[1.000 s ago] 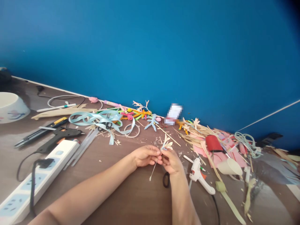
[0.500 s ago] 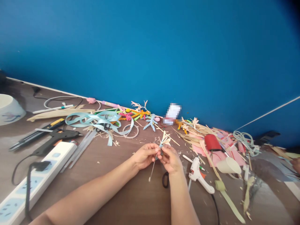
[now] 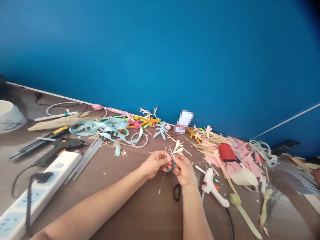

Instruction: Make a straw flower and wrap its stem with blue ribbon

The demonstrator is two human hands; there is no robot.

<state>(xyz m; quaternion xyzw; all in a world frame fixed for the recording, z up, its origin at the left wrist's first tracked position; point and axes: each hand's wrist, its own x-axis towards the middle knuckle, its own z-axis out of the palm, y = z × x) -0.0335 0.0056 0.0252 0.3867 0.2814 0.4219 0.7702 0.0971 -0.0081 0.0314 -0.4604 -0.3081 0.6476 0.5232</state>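
My left hand (image 3: pixel 155 165) and my right hand (image 3: pixel 183 170) meet above the brown table, fingertips pinched together. Between them stands a small flower (image 3: pixel 177 149) of pale, straw-like strips, tilted up and to the right. Its thin stem (image 3: pixel 162 185) hangs below my left fingers and ends in a small pale tip. Light-blue ribbon (image 3: pixel 168 169) wraps the flower's base and shows between my fingers; part of it is hidden by them. Beside my right wrist lies the black handle (image 3: pixel 176 192) of what look like scissors, partly covered.
A white glue gun (image 3: pixel 210 187) and a green strip roll (image 3: pixel 235 199) lie right. Left are a power strip (image 3: pixel 50 186), a black glue gun (image 3: pixel 58 146) and loose blue ribbon (image 3: pixel 100 126). Behind, fuzzy colourful pieces (image 3: pixel 150 122) line the blue wall (image 3: pixel 160 60). Another person's hand (image 3: pixel 316 175) shows far right.
Both hands keep their pinch in nearly the same place. My fingers have shifted slightly around the flower's base, and the blue ribbon between them shows at a different angle.
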